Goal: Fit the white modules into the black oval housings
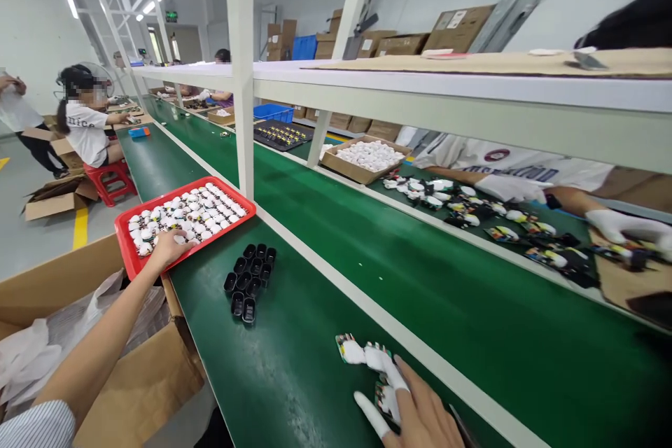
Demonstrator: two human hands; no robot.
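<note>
A red tray (122,227) at the left holds several rows of small circuit boards with white tops (202,203). My left hand (171,248) reaches over its near edge, thumb and fingers curled around one white-topped board. At the lower right, my right hand (420,406) has white finger cots on thumb and forefinger. Its fingers are spread above a few more circuit boards (351,350) on the green bench, the forefinger touching or just over one board and the thumb apart. Several black plastic cups (243,281) stand grouped between the hands.
A white rail (336,287) separates my bench from the green conveyor (367,252). A white post (242,84) rises behind the tray, supporting a shelf (446,87). Across, gloved hands (512,187) work among boards beside a carton of white pieces (370,156). An open carton (141,378) is below left.
</note>
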